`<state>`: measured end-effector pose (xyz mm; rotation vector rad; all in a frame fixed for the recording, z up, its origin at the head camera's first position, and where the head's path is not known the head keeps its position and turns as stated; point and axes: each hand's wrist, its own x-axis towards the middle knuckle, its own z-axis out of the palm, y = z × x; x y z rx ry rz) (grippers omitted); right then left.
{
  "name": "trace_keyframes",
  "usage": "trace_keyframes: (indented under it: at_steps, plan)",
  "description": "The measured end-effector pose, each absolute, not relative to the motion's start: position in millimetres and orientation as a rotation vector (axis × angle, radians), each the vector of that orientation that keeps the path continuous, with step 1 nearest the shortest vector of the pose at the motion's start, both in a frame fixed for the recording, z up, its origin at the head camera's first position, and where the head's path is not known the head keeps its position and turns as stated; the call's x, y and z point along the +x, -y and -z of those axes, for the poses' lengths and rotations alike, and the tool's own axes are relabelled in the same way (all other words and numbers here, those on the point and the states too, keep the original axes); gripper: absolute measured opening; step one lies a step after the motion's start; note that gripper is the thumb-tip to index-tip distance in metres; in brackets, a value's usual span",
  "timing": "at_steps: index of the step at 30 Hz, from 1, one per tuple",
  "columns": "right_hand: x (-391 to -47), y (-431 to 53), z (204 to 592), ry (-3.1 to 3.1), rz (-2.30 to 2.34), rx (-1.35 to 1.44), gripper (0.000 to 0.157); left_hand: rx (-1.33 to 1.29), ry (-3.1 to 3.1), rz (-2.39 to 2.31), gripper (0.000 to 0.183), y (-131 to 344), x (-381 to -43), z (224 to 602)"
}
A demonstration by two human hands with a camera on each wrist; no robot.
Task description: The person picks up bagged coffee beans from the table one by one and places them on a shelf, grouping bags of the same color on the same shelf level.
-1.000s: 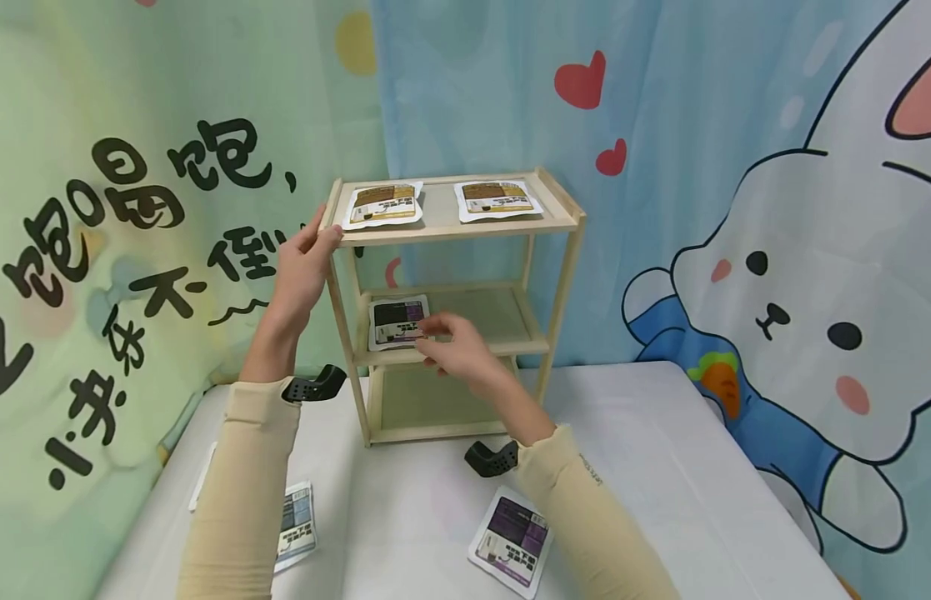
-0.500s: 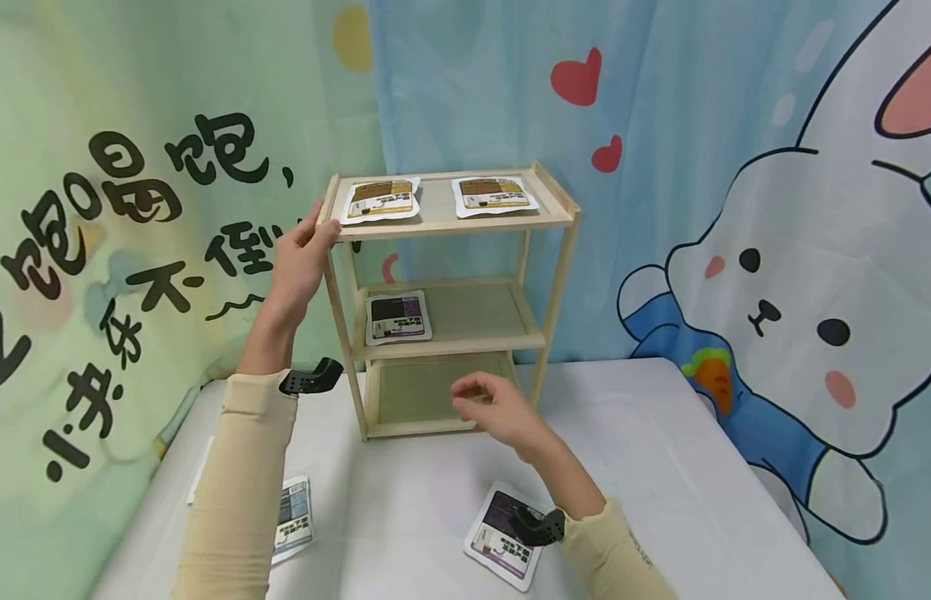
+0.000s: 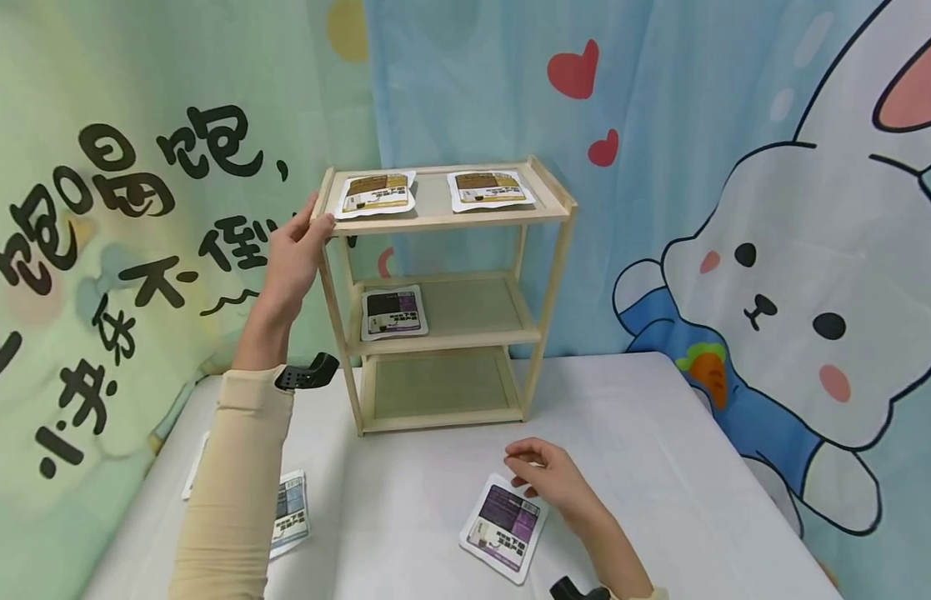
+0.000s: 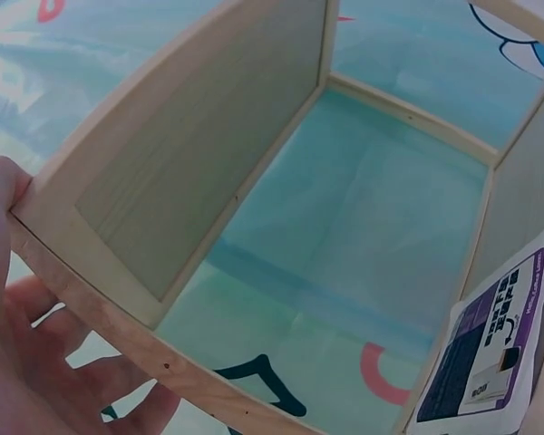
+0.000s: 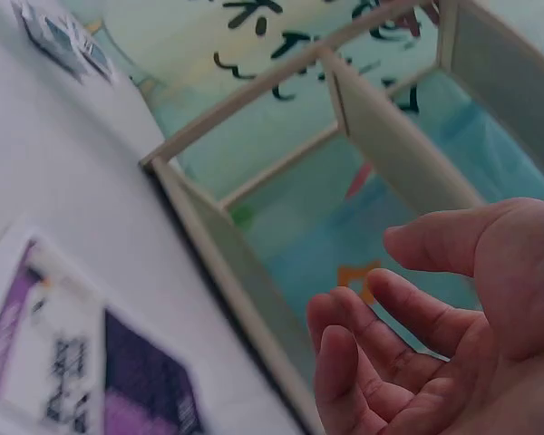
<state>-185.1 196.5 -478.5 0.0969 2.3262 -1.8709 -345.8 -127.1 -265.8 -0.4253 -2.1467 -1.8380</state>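
Right hand hangs at the upper edge of a flat, rectangular, white-bordered purple pouch on the white counter.
The right grip is loosely parted, fingers softly bent, holding nothing; the pouch lies in front of a pale wooden three-tier rack. The left hand has its grip closed round the left end of the rack's top tier, which should keep the frame steady. A matching purple packet lies at the left of the middle tier. To take the loose pouch well, pinching one edge between thumb and fingers seems better than pressing its middle, since something so flat may slide.
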Motion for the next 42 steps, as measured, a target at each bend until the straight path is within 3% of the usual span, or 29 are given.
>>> trace_keyframes:
  at_steps: [10, 16, 24, 32, 36, 42]
  plan:
    - [-154.8, -210.9, 512.1, -2.396, 1.848, 0.420, 0.020, -0.412, 2.147, 1.855, 0.058, 124.4, -342.6, 267.7]
    - [-148.8, -210.0, 523.3, -2.808, 1.346, 0.416, 0.024, -0.387, 2.137, 1.840, 0.058, 126.5, -345.2, 266.9]
    - [-143.3, -195.4, 530.0, -2.914, 0.983, 0.346, 0.053, -0.388, 2.143, 1.846, 0.057, 125.5, -343.9, 268.5]
    - [-140.4, -174.4, 533.5, -2.939, 0.971, 0.339, 0.094, -0.420, 2.122, 1.832, 0.056, 123.3, -344.9, 269.6]
    - [-144.8, -163.5, 538.4, -2.950, 1.145, 0.297, 0.086, -0.413, 2.106, 1.842, 0.055, 123.5, -345.7, 269.0]
    - [-147.6, -157.7, 547.7, -2.794, 1.481, 0.233, 0.055, -0.420, 2.098, 1.855, 0.054, 123.4, -345.8, 270.2]
